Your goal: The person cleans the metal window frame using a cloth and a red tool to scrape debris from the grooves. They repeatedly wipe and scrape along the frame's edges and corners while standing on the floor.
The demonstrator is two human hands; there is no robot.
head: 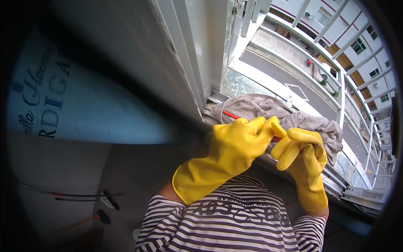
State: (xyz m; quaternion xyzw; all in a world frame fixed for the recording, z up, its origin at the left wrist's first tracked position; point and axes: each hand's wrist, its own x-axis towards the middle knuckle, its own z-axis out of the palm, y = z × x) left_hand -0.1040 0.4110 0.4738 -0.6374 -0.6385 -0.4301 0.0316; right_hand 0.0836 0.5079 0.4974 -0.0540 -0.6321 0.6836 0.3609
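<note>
Both my hands wear yellow rubber gloves and are close together over the window sill. My left hand point(236, 140) is curled around a thin red rod point(230, 115), which shows on both sides of the fist. Where the rod comes out on the right, the bent fingers of my right hand point(302, 148) are up against it. Whether they grip it is hidden. A crumpled grey-brown cloth point(261, 105) lies along the sill beneath and beyond the gloves, with the rod's far end over it.
The sliding window track point(335, 179) runs below the cloth, beside a white window frame point(201, 47). White guard bars point(341, 94) stand outside above a street. A blue printed panel point(94, 104) hangs at left. Long-handled tools, one a brush-like head point(108, 200), lie on the floor.
</note>
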